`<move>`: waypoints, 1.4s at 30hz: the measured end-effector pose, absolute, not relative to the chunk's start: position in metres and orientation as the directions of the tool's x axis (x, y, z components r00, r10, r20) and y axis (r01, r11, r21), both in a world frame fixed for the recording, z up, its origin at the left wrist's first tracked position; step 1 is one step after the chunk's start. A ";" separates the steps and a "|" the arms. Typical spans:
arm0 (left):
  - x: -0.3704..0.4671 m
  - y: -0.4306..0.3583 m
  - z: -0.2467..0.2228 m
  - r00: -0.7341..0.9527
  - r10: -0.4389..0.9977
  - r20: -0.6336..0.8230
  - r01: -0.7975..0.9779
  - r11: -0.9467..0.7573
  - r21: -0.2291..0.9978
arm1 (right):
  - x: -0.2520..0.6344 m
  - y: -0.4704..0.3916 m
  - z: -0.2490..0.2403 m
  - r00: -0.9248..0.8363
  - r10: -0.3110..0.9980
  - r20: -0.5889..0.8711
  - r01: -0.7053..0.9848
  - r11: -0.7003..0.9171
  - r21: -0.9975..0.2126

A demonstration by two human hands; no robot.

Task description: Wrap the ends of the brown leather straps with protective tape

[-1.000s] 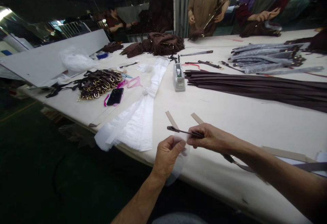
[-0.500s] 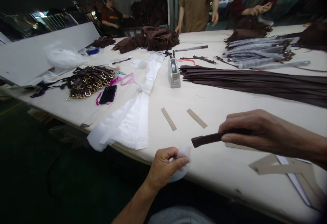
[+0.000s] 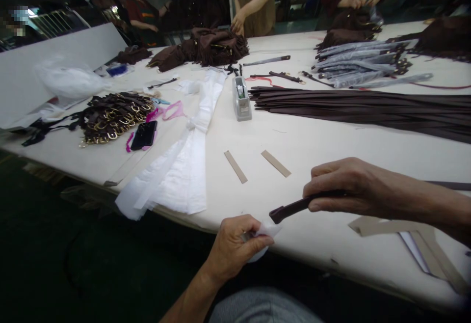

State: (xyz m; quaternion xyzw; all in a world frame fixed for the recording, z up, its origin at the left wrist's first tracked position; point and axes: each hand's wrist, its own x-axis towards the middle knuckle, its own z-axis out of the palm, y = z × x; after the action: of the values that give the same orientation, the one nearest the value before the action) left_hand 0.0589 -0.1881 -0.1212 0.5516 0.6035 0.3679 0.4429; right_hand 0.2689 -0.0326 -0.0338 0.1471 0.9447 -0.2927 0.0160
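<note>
Between the thumb and fingers of my left hand (image 3: 233, 244) is a thin, translucent white plastic sleeve (image 3: 270, 230), near the table's front edge. My right hand (image 3: 349, 185) is closed round a dark brown strap (image 3: 292, 208), folded at its tip. That tip points left and lies right by the sleeve's upper end; whether it has entered I cannot tell. Two short beige card strips (image 3: 235, 167) lie beyond my hands. To the left, white plastic sleeves (image 3: 184, 180) form a stack tied in the middle.
A grey tape dispenser (image 3: 242, 104) stands mid-table. Long brown straps (image 3: 349, 107) stretch right, with wrapped straps (image 3: 360, 63) behind. On the left are buckled straps (image 3: 114, 117) and a phone (image 3: 144, 135). Card pieces (image 3: 393, 227) lie under my right forearm. Several people stand beyond.
The strap's tip has come down and closer to the sleeve in my left hand. Across the table, a person in brown now reaches to the pile of brown bags. My view has shifted slightly.
</note>
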 end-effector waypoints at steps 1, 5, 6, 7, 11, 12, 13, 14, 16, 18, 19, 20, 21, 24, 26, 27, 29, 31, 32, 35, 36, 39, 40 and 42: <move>0.059 -0.188 -0.121 -0.004 0.992 -0.126 0.344 0.119 0.931 | 0.270 -0.032 -0.034 -0.957 0.267 -0.110 0.282 0.786 -0.550; 0.059 -0.187 -0.121 -0.007 0.994 -0.105 0.367 0.100 0.925 | 0.274 -0.032 -0.035 -0.952 0.295 -0.083 0.288 0.771 -0.568; 0.060 -0.187 -0.121 -0.002 0.995 -0.096 0.378 0.090 0.921 | 0.275 -0.032 -0.035 -0.949 0.302 -0.086 0.296 0.766 -0.570; 0.060 -0.187 -0.122 0.001 0.996 -0.086 0.390 0.079 0.917 | 0.275 -0.032 -0.035 -0.949 0.303 -0.090 0.298 0.766 -0.569; 0.060 -0.189 -0.123 0.014 0.999 -0.044 0.435 0.034 0.900 | 0.275 -0.033 -0.038 -0.953 0.289 -0.094 0.291 0.778 -0.557; 0.060 -0.189 -0.124 0.018 0.999 -0.036 0.445 0.024 0.895 | 0.276 -0.034 -0.039 -0.954 0.286 -0.094 0.289 0.784 -0.549; 0.059 -0.189 -0.125 0.021 0.999 -0.027 0.455 0.015 0.890 | 0.276 -0.034 -0.039 -0.954 0.284 -0.097 0.290 0.790 -0.539; 0.059 -0.190 -0.127 0.024 1.000 -0.019 0.467 0.006 0.884 | 0.276 -0.035 -0.040 -0.954 0.281 -0.103 0.293 0.798 -0.527; 0.058 -0.191 -0.129 0.025 1.000 -0.007 0.491 -0.006 0.871 | 0.277 -0.035 -0.041 -0.956 0.266 -0.125 0.292 0.814 -0.503; 0.057 -0.192 -0.131 0.021 1.000 0.004 0.507 -0.014 0.862 | 0.278 -0.036 -0.041 -0.956 0.249 -0.152 0.292 0.822 -0.489; 0.057 -0.192 -0.132 0.019 1.000 0.009 0.510 -0.017 0.860 | 0.279 -0.036 -0.041 -0.957 0.241 -0.163 0.291 0.823 -0.488; 0.057 -0.192 -0.132 0.015 1.000 0.014 0.510 -0.019 0.860 | 0.279 -0.036 -0.041 -0.957 0.235 -0.171 0.289 0.823 -0.488; 0.057 -0.191 -0.132 0.012 1.000 0.018 0.509 -0.021 0.861 | 0.278 -0.037 -0.041 -0.957 0.231 -0.175 0.288 0.822 -0.491; 0.059 -0.190 -0.130 0.012 1.000 0.018 0.505 -0.021 0.863 | 0.274 -0.040 -0.041 -0.960 0.233 -0.157 0.281 0.811 -0.514; 0.061 -0.188 -0.129 0.016 1.000 0.009 0.506 -0.016 0.863 | 0.270 -0.042 -0.042 -0.963 0.236 -0.132 0.270 0.806 -0.528; 0.062 -0.188 -0.128 0.014 1.000 0.005 0.506 -0.012 0.862 | 0.268 -0.043 -0.043 -0.964 0.237 -0.118 0.263 0.806 -0.530; 0.062 -0.187 -0.129 0.003 1.000 0.009 0.502 -0.009 0.865 | 0.266 -0.043 -0.046 -0.965 0.247 -0.085 0.254 0.810 -0.529; 0.061 -0.187 -0.131 -0.003 1.000 0.018 0.485 -0.014 0.875 | 0.266 -0.043 -0.048 -0.965 0.252 -0.066 0.248 0.810 -0.532; 0.060 -0.187 -0.132 -0.003 1.000 0.019 0.470 -0.015 0.882 | 0.266 -0.042 -0.049 -0.967 0.248 -0.065 0.243 0.808 -0.537; 0.057 -0.187 -0.133 -0.011 1.000 -0.008 0.428 0.012 0.904 | 0.269 -0.042 -0.049 -0.972 0.223 -0.078 0.229 0.808 -0.543; 0.056 -0.187 -0.133 -0.014 1.000 -0.026 0.418 0.029 0.908 | 0.270 -0.042 -0.048 -0.973 0.216 -0.083 0.226 0.811 -0.539; 0.056 -0.188 -0.132 -0.006 0.997 -0.083 0.391 0.079 0.917 | 0.271 -0.043 -0.047 -0.976 0.200 -0.083 0.214 0.831 -0.514; 0.056 -0.188 -0.132 0.005 0.995 -0.099 0.383 0.089 0.919 | 0.271 -0.044 -0.047 -0.977 0.196 -0.081 0.210 0.838 -0.504; 0.057 -0.188 -0.131 0.023 0.993 -0.115 0.387 0.097 0.917 | 0.271 -0.044 -0.047 -0.977 0.201 -0.071 0.210 0.852 -0.479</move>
State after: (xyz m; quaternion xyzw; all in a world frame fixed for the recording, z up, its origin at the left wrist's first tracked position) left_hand 0.0574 -0.1877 -0.1311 0.5719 0.6032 0.3527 0.4297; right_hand 0.2712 -0.0436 -0.0469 0.1068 0.9624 -0.2497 0.0092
